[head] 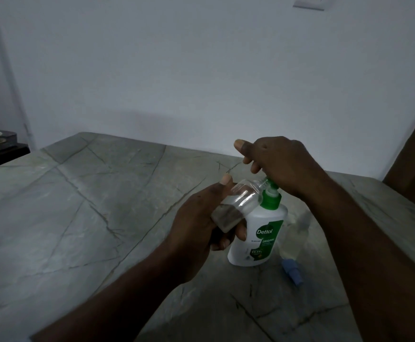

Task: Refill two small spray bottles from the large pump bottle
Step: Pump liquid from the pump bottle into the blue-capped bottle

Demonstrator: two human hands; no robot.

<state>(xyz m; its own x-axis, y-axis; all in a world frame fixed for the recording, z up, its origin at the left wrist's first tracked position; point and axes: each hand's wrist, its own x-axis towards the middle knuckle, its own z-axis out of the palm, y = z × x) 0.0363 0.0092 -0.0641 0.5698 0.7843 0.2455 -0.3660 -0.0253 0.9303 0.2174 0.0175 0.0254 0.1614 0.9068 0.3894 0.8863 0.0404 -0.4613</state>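
Fingers [241, 232] and thumb of the left hand [196, 225] are wrapped round a small spray bottle [238, 203], clear and with its top off. It is held tilted, with its open neck raised against the spout of the pump bottle [258, 238], so that whatever is pumped out should run straight in. A little liquid seems to lie in its lower side, though the dim light makes the level hard to read.

The right hand [280, 164] sits on top of the pump bottle, bearing down on the green pump head [272, 187]. Its forefinger points out straight, and the others hang loosely bent to the left of the pump, gripping nothing I can see. Pressing from above also keeps the pump bottle steady on the table [78, 206].

Just to the right of the pump bottle lies the second small bottle [296, 233], faint and clear, probably waiting its turn. In front of that, nearer than the pump bottle's base, a blue spray cap [292, 270] lies on its side, set aside while a neck stands open.
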